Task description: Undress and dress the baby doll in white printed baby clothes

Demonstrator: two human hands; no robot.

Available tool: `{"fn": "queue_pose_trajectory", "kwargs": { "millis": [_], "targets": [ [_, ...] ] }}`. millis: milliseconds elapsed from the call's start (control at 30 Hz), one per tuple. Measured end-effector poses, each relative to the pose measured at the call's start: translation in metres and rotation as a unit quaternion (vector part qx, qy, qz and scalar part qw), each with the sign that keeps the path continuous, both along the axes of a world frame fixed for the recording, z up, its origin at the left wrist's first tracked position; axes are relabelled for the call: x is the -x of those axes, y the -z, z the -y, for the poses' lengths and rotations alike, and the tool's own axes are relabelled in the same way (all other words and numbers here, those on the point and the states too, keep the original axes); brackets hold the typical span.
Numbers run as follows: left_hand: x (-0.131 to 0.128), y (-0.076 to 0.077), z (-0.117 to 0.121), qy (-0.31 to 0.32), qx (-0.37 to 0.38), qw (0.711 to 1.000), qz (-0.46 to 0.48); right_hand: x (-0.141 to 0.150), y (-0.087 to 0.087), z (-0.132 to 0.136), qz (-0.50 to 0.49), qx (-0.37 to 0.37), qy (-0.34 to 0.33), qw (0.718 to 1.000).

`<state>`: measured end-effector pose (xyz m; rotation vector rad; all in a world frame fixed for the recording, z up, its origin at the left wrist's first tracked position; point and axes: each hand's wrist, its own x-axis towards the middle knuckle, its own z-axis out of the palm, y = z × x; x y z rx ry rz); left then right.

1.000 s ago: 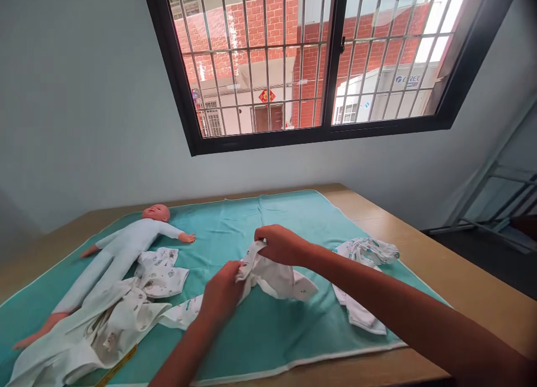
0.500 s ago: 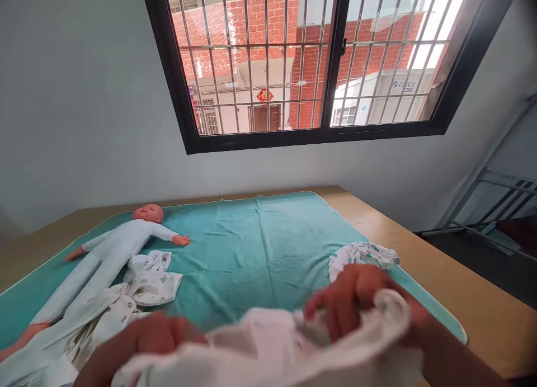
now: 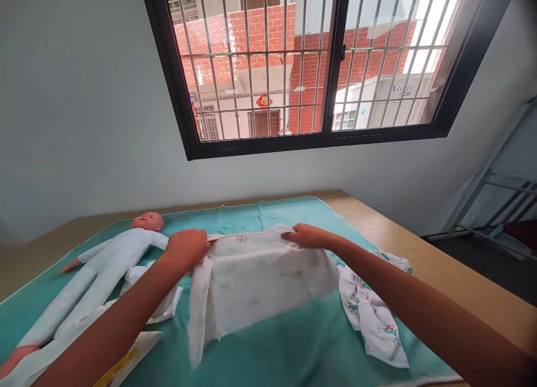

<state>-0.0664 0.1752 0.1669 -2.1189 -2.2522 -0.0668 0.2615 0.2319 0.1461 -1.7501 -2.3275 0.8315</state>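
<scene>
A white baby shirt (image 3: 260,281) is stretched between my two hands over the green sheet (image 3: 268,348), its body and one sleeve hanging down. My left hand (image 3: 188,250) is closed on the shirt's upper left edge. At the upper right edge, my right hand (image 3: 308,236) pinches the cloth. A small printed label shows near the neckline. Left of the shirt a baby doll (image 3: 113,258) in a white body suit lies on its back. White printed baby clothes (image 3: 168,306) beside it are partly hidden behind my left forearm.
Printed baby trousers (image 3: 373,320) lie on the sheet at the right, partly behind my right forearm. A wooden tabletop (image 3: 444,281) borders the sheet. Behind it are a wall and a barred window (image 3: 260,146). A metal bed frame (image 3: 499,185) stands at far right.
Both hands have moved forward and away from me with the white shirt, which now hangs spread out instead of bunched close to the camera. More of the printed trousers shows.
</scene>
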Motion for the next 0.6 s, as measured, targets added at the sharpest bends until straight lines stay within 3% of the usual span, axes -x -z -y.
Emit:
{"fn": "queue_pose_trajectory", "kwargs": {
  "millis": [100,200,300,400,500,600],
  "targets": [
    [-0.024,0.016,-0.062,-0.004,-0.023,0.999,-0.023,0.019,0.010,-0.048,0.100,-0.106,0.065,0.987],
    [-0.043,0.053,-0.082,0.006,-0.073,0.997,-0.013,0.027,0.026,-0.062,0.111,-0.188,0.102,0.971],
    [-0.048,0.104,-0.067,0.089,-0.129,0.988,0.007,0.019,0.059,-0.051,0.103,-0.292,0.064,0.949],
    [-0.045,0.145,-0.038,0.118,-0.098,0.988,0.013,-0.006,0.098,-0.041,0.117,-0.329,0.053,0.936],
    [-0.041,0.162,-0.014,0.115,-0.072,0.991,0.011,-0.031,0.122,-0.045,0.118,-0.243,0.140,0.953],
    [-0.032,0.163,-0.002,0.063,-0.092,0.994,0.013,-0.042,0.124,-0.052,0.065,-0.179,0.127,0.974]
  ]
}}
